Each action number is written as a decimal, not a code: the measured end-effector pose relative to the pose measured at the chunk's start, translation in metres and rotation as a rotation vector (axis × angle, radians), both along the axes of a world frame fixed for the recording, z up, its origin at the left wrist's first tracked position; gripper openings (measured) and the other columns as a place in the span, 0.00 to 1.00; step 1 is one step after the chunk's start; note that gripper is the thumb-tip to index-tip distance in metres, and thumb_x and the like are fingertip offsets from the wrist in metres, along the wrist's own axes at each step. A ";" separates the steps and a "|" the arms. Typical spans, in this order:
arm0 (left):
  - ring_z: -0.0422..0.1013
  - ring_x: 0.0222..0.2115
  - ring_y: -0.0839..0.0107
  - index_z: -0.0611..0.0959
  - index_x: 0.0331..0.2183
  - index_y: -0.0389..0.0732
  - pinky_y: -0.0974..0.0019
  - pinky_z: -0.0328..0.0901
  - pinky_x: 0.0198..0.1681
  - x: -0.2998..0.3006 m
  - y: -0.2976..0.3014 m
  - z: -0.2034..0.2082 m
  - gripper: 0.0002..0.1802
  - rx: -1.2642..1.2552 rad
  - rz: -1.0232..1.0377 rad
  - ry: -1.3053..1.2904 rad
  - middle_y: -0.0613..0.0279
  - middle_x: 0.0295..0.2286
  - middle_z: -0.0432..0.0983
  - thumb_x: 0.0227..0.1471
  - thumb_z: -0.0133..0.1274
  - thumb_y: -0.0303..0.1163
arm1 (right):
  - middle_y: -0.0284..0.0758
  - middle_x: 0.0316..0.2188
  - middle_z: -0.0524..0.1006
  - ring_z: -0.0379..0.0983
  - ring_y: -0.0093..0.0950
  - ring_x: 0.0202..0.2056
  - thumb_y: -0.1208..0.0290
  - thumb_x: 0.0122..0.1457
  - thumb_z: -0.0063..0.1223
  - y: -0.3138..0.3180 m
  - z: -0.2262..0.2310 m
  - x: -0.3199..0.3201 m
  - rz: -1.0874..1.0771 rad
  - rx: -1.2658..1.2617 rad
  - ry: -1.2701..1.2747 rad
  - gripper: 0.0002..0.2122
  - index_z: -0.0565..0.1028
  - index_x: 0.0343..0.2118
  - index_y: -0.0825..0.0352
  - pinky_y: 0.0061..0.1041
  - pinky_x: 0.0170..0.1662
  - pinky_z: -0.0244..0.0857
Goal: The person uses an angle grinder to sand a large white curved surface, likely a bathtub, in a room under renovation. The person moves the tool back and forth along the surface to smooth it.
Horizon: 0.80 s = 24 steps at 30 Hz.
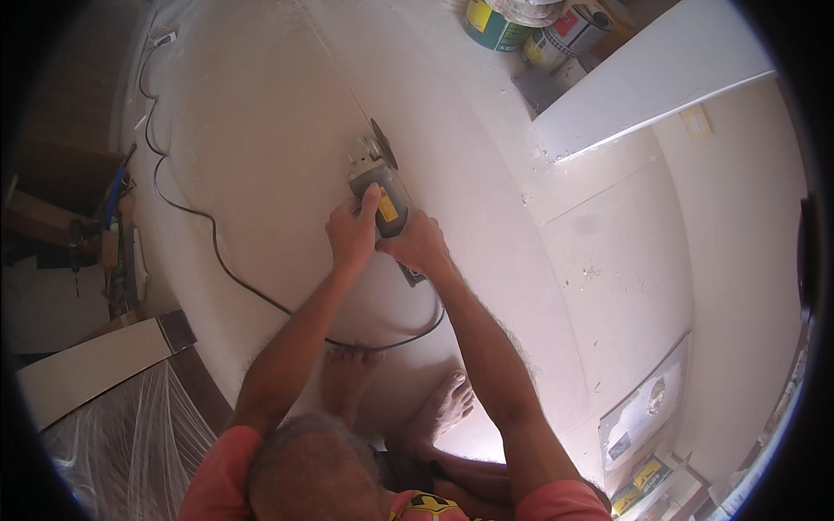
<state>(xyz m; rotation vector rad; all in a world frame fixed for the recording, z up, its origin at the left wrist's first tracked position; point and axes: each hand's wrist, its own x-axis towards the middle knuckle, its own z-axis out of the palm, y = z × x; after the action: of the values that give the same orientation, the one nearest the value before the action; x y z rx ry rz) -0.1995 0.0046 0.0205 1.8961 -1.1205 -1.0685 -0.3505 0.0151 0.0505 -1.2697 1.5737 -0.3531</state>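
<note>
An angle grinder with a dark grey body and a yellow label is held in both hands above the pale, dusty floor. My left hand grips the body near its metal head, thumb along the top. Closed round the rear part of the body is my right hand. The thin dark cutting disc stands on edge at the tool's right front. A fine straight line in the floor runs up to the disc. Where the disc's lower edge meets the floor is hard to make out.
A black cord winds from the grinder past my bare feet to a white socket. Paint buckets stand at the far right beside a white panel. A drill and plastic sheeting are at the left.
</note>
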 end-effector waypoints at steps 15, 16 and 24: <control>0.85 0.39 0.52 0.90 0.40 0.28 0.53 0.75 0.47 -0.004 0.009 0.005 0.39 0.011 -0.013 -0.013 0.42 0.35 0.88 0.65 0.56 0.63 | 0.49 0.36 0.86 0.85 0.50 0.40 0.62 0.43 0.73 0.007 0.008 -0.003 -0.013 0.029 0.019 0.28 0.79 0.47 0.73 0.44 0.47 0.79; 0.85 0.39 0.52 0.90 0.40 0.28 0.53 0.75 0.46 -0.004 0.009 0.006 0.39 0.013 -0.016 -0.011 0.42 0.35 0.88 0.65 0.56 0.63 | 0.49 0.36 0.86 0.85 0.49 0.40 0.62 0.43 0.73 0.008 0.007 -0.003 -0.012 0.022 0.022 0.28 0.79 0.47 0.73 0.44 0.46 0.79; 0.85 0.39 0.50 0.90 0.40 0.27 0.51 0.74 0.46 -0.001 0.002 -0.001 0.39 -0.024 -0.001 -0.022 0.41 0.34 0.88 0.64 0.57 0.62 | 0.48 0.34 0.86 0.86 0.47 0.39 0.63 0.43 0.72 0.002 0.011 0.000 0.000 0.017 0.009 0.25 0.81 0.45 0.69 0.43 0.44 0.78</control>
<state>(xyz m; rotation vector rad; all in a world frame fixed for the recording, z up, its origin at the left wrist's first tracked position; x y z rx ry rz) -0.2007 0.0068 0.0196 1.8939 -1.1414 -1.0323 -0.3506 0.0170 0.0612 -1.2596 1.5816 -0.3337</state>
